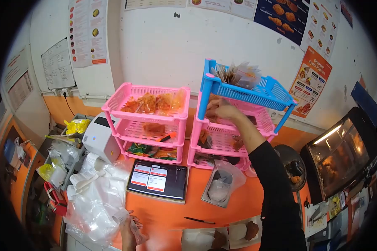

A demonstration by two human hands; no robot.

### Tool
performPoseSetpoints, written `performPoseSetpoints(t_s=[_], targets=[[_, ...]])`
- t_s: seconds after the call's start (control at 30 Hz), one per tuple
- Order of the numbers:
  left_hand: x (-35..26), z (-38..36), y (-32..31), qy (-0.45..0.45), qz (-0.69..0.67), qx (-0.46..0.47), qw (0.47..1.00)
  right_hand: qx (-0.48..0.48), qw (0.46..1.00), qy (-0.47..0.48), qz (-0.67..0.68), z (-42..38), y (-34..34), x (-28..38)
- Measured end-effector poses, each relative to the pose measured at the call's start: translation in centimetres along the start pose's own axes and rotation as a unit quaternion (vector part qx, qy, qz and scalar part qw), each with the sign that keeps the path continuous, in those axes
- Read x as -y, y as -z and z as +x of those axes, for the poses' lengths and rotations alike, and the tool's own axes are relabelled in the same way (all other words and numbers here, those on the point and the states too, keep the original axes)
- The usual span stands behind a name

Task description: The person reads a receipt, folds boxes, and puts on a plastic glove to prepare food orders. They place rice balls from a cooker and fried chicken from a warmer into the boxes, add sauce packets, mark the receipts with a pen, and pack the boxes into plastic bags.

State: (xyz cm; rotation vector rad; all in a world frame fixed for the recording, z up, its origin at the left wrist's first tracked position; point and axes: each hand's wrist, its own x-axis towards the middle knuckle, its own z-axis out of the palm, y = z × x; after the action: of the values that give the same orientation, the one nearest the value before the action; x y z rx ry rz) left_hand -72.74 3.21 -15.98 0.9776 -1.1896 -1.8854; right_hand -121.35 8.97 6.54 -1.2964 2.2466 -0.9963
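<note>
My right hand (223, 111) reaches into the upper pink basket (259, 118) beneath the blue basket (255, 93). Orange-brown sauce packets (213, 100) lie by its fingers, which are blurred and partly hidden. Low in the view, my left hand (129, 229) is closed around a small clear plastic bag (139, 235), beside the pile of plastic bags (97, 205). Two open food boxes (192, 238) at the front edge each hold a piece of fried chicken (251, 230). A black pen (200, 220) lies behind them.
A tablet (157, 180) stands below the left pink rack (146, 116), which carries sauce packets. A metal tray (218, 190) holds plastic bags. Left are a white printer (101, 138) and a grey crate (67, 167) of bags. A lit glass food warmer (339, 150) is at the right.
</note>
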Motion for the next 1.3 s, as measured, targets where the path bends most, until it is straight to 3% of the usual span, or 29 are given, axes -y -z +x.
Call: performPoseSetpoints(t_s=[0.03,0.13,0.17,0.23,0.27,0.33,0.37,0.43,0.57,0.67,0.8,0.9,0.93,0.97,1.0,1.07,1.2,1.27,1.3], targets=[[0.0,-0.1,-0.2,0.005,0.004,0.001,1.0,0.001,1.0,-0.006,0.003,-0.3,0.1,-0.2],[-0.1,0.2,-0.9,-0.011,-0.001,0.0,1.0,-0.15,0.985,0.046,0.075,-1.4,0.6,-0.4],[-0.1,0.1,-1.2,-0.013,-0.011,0.005,1.0,-0.149,0.985,0.047,0.076,-1.6,0.6,-0.8],[-0.5,-0.1,-2.1,-0.015,-0.019,0.005,1.0,-0.279,0.953,0.102,0.064,-1.9,0.2,-1.6],[-0.9,-0.3,-2.8,-0.018,-0.027,0.016,0.999,-0.276,0.953,0.101,0.068,-2.5,-0.1,-1.4],[-1.5,-0.9,-3.5,-0.02,-0.029,0.024,0.999,-0.128,0.966,0.222,0.029,-3.6,-0.7,-0.9],[-1.7,-1.1,-3.7,-0.015,-0.03,0.038,0.999,-0.127,0.966,0.223,0.033,-3.8,-0.8,-0.5],[-1.9,-1.6,-3.9,-0.012,-0.03,0.051,0.998,-0.013,0.977,0.209,-0.05,-3.9,-0.8,0.2],[-2.1,-3.1,-4.1,-0.023,-0.01,0.036,0.999,0.02,0.971,0.228,-0.068,-2.8,-0.1,0.2],[-1.8,-4.4,-3.6,-0.024,-0.004,0.025,0.999,0.104,0.962,0.118,-0.223,-1.4,1.0,1.1],[-1.3,-5.9,-3.3,-0.029,-0.028,0.003,0.999,0.124,0.949,0.147,-0.249,0.0,0.2,0.2],[-2.2,-7.6,-3.9,-0.036,-0.011,-0.018,0.999,0.057,0.972,0.162,-0.16,-1.3,-0.4,0.1],[-2.4,-8.1,-3.8,-0.043,-0.015,-0.023,0.999,-0.099,0.963,0.241,-0.069,-1.5,-1.1,-0.9],[-2.6,-8.5,-3.7,-0.056,-0.012,-0.022,0.998,-0.248,0.917,0.312,0.027,-2.1,-1.4,-0.9],[-2.5,-8.9,-3.7,-0.069,-0.009,-0.021,0.997,-0.242,0.915,0.322,0.025,-2.9,-1.4,-1.0],[-2.5,-9.6,-3.6,-0.08,-0.018,-0.024,0.996,-0.236,0.936,0.256,0.062,-5.6,-1.0,-0.6],[-2.9,-11.5,-5.0,-0.106,-0.008,-0.017,0.994,-0.244,0.932,0.266,0.044,-7.5,0.5,0.7],[-2.4,-12.4,-5.5,-0.114,-0.015,-0.013,0.993,-0.202,0.971,0.13,0.002,-7.8,0.7,2.1],[-2.1,-12.7,-5.8,-0.111,-0.018,-0.006,0.994,-0.207,0.968,0.144,0.002,-7.7,0.7,2.9]])
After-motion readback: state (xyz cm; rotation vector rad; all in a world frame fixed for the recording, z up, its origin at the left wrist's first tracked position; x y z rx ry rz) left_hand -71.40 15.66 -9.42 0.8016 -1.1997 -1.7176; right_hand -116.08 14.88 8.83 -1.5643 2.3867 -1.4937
